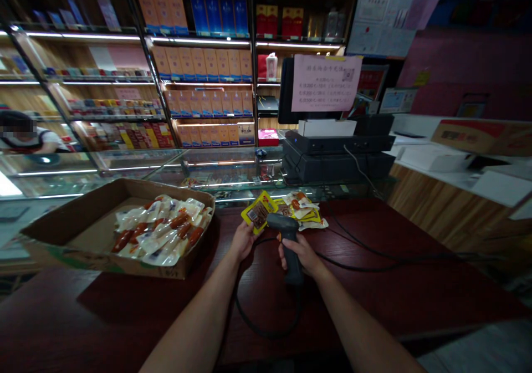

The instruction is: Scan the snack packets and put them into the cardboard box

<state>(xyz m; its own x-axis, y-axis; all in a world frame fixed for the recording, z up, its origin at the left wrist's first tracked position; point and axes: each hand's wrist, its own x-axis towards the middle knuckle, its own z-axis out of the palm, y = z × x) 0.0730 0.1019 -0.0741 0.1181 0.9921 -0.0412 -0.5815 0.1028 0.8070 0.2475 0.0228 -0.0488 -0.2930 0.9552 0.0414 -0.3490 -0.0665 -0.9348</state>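
Observation:
My left hand (243,240) grips a yellow snack packet (258,213) by its lower edge, with a clear window and a barcode label showing. Wrapped round the handle of a dark barcode scanner (293,259) is my right hand (302,254). The scanner's head points left, close beside the packet. Just behind it lies a small pile of yellow and clear snack packets (310,211) on the dark red table (357,301). From the scanner's handle a black cable (270,335) loops over the table.
At left stands an open cardboard box (199,259) holding several vacuum-packed sausages (166,231). A glass counter (208,165) runs behind, with a monitor (286,90) and a cash drawer (336,159). Cables cross the table's right side. A person (31,134) is at far left.

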